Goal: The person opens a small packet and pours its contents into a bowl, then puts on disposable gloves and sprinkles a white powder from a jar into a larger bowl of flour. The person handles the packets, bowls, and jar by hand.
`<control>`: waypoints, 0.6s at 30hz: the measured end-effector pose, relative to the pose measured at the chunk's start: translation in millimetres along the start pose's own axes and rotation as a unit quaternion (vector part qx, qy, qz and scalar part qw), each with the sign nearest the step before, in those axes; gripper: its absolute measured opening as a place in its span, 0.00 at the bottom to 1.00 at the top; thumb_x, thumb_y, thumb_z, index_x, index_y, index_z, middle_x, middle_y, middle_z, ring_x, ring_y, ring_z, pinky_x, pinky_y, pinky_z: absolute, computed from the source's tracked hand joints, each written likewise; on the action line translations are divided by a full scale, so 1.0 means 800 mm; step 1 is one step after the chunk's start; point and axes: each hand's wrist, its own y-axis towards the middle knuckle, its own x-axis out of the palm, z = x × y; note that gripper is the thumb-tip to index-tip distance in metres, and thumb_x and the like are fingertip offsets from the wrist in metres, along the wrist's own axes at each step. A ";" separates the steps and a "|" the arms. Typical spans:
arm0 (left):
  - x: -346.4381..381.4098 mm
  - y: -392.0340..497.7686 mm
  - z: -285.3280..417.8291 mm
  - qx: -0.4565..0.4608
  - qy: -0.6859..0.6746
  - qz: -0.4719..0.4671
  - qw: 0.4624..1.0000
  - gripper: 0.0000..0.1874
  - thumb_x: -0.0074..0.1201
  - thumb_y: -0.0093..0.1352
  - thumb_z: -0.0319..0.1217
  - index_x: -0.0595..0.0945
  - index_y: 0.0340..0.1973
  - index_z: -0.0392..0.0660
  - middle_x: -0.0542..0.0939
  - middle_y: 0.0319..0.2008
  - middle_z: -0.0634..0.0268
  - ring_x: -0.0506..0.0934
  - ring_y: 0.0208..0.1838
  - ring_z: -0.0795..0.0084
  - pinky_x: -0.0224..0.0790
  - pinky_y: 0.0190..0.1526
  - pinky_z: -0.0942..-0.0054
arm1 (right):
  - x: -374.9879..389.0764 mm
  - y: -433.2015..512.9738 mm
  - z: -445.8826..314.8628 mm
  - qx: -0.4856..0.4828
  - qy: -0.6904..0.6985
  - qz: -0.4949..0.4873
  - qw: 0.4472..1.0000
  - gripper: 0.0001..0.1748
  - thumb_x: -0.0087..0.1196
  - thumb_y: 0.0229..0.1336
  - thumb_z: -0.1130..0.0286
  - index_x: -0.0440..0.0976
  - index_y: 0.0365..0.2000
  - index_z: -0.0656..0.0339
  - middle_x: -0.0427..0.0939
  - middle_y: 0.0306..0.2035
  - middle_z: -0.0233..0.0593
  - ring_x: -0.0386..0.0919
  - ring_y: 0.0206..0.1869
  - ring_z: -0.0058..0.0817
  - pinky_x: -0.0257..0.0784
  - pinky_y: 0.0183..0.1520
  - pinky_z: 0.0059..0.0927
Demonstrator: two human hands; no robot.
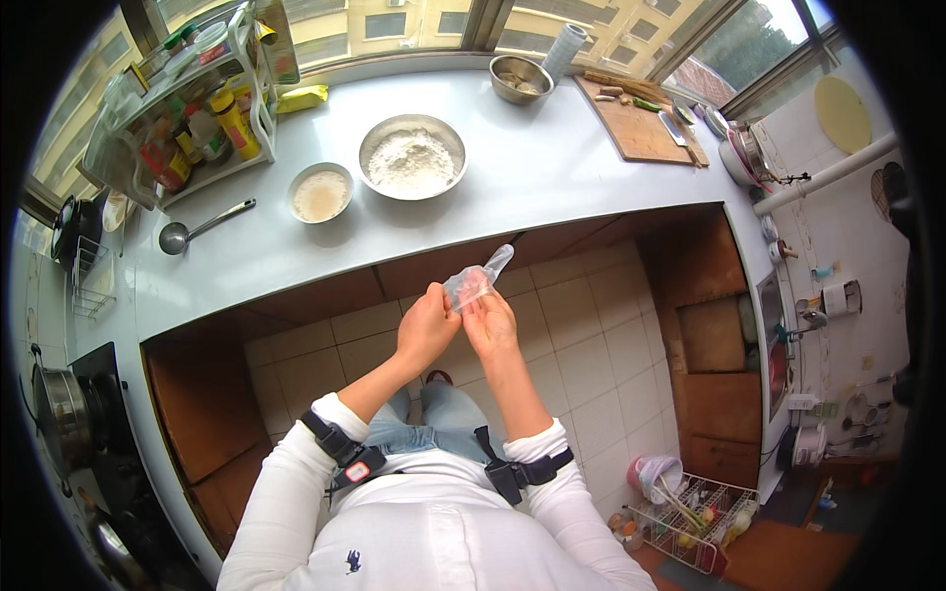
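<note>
A clear disposable plastic glove (499, 258) is between my hands, above the floor in front of the counter. My left hand (429, 329) is closed on the glove's near-left edge. The fingers of my right hand (489, 321) show pinkish through the thin film, partly inside the glove, palm turned up. One glove finger sticks out past them, with no fingertip visible in it. On the counter beyond stand a metal bowl of white flour (411, 161) and, to its left, a smaller bowl (321, 193) with pale, off-white contents.
A steel ladle (177, 238) lies left of the bowls, before a rack of bottles and jars (259, 133). Farther right are a small metal bowl (521, 90), a plastic film roll (565, 49) and a cutting board (628, 137) with a knife (672, 129). A wire basket (676, 543) stands on the floor.
</note>
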 end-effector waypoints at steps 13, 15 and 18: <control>0.004 0.000 0.007 0.081 -0.031 -0.215 0.973 0.18 0.39 0.71 0.40 0.76 0.27 0.42 0.80 0.21 0.60 0.79 0.22 0.61 0.70 0.29 0.61 | 0.019 0.010 -0.013 -0.167 -0.059 -0.074 0.981 0.18 0.43 0.69 0.74 0.66 0.56 0.69 0.69 0.60 0.42 0.68 0.62 0.32 0.61 0.66 0.33; 0.003 0.001 0.010 0.088 -0.033 -0.228 0.969 0.17 0.39 0.70 0.40 0.77 0.27 0.43 0.81 0.21 0.61 0.80 0.24 0.62 0.70 0.30 0.62 | 0.024 0.000 -0.013 -0.216 -0.192 -0.083 0.954 0.17 0.45 0.67 0.76 0.70 0.54 0.68 0.71 0.59 0.39 0.70 0.60 0.30 0.62 0.64 0.27; -0.012 0.005 0.015 0.136 0.035 -0.166 0.976 0.14 0.41 0.69 0.38 0.78 0.30 0.43 0.81 0.26 0.54 0.79 0.31 0.50 0.70 0.34 0.53 | 0.029 -0.012 -0.028 -0.299 -0.472 -0.087 0.825 0.18 0.51 0.63 0.77 0.73 0.53 0.65 0.76 0.55 0.39 0.74 0.56 0.35 0.65 0.61 0.28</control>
